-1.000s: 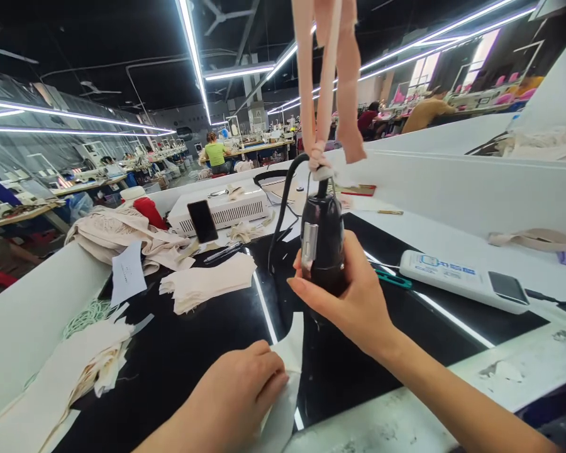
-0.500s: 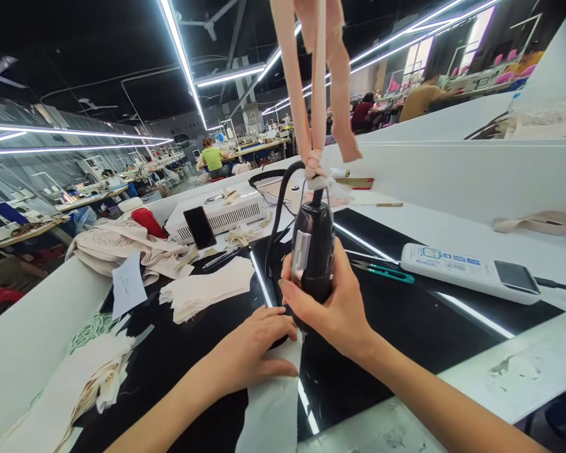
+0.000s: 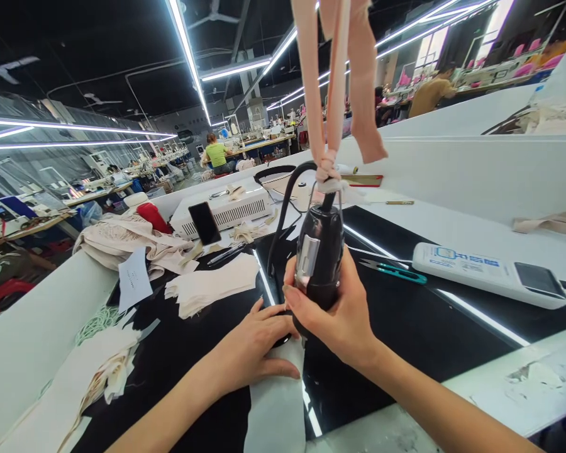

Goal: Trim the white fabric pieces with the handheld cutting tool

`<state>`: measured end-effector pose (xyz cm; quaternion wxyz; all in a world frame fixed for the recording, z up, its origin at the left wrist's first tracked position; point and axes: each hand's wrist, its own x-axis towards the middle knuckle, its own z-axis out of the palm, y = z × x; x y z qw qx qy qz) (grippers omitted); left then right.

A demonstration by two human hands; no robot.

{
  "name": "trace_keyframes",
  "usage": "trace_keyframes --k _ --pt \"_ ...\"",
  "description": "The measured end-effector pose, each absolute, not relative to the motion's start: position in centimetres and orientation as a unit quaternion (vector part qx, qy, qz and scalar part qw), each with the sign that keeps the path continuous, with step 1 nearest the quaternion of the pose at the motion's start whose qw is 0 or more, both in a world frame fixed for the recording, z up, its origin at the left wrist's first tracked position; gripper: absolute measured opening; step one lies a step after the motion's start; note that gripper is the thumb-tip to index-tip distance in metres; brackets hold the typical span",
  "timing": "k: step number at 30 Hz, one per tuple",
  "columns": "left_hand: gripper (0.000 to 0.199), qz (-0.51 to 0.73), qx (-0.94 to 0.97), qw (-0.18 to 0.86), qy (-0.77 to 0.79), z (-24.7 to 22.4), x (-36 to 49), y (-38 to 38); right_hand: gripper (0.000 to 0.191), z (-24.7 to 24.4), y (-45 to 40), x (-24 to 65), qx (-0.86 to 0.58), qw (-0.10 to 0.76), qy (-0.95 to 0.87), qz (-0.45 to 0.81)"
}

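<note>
My right hand (image 3: 332, 314) is wrapped round a black corded electric fabric cutter (image 3: 321, 251) with a silver lever on its side. Pale pink fabric strips (image 3: 330, 94) are knotted to the cutter's top and run up out of view. Its lower end sits at a light grey-white fabric strip (image 3: 276, 409) lying on the black table surface. My left hand (image 3: 259, 343) lies on that strip with thumb and fingers spread, fingertips close against the cutter's base. The hands largely hide the cutting end.
To the right lie teal thread snips (image 3: 400, 272) and a white device with a dark screen (image 3: 485, 270). Cut cream fabric pieces (image 3: 212, 283), a phone (image 3: 204, 223), a paper slip (image 3: 134, 280) and piled fabric (image 3: 89, 371) are on the left. White panels (image 3: 453, 170) border the table.
The view has shifted slightly, so most things appear a little further right. Both hands keep nearly the same hold, and the cutter stays at about the same place on the strip.
</note>
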<state>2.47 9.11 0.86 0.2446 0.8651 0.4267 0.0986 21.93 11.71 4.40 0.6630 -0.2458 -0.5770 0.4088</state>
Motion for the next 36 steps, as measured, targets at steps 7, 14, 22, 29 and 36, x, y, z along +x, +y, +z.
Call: trace_keyframes --k 7,14,22,29,36 --pt "0.056 0.086 0.867 0.241 0.427 1.0 2.4 9.1 0.034 4.0 11.9 21.8 -0.247 0.664 -0.567 0.420" --pt "0.073 0.098 0.869 0.232 0.426 0.8 2.4 8.8 0.033 3.9 11.2 20.9 -0.215 0.658 -0.579 0.431" --pt "0.049 0.083 0.866 0.245 0.427 1.4 2.5 8.8 0.034 4.1 11.4 21.5 -0.229 0.666 -0.575 0.417" --pt "0.047 0.085 0.874 0.246 0.410 1.1 2.2 9.0 0.037 3.8 11.7 22.0 -0.243 0.667 -0.568 0.416" --pt "0.045 0.081 0.869 0.258 0.415 1.3 2.3 9.1 0.028 3.8 11.6 21.8 -0.263 0.657 -0.573 0.414"
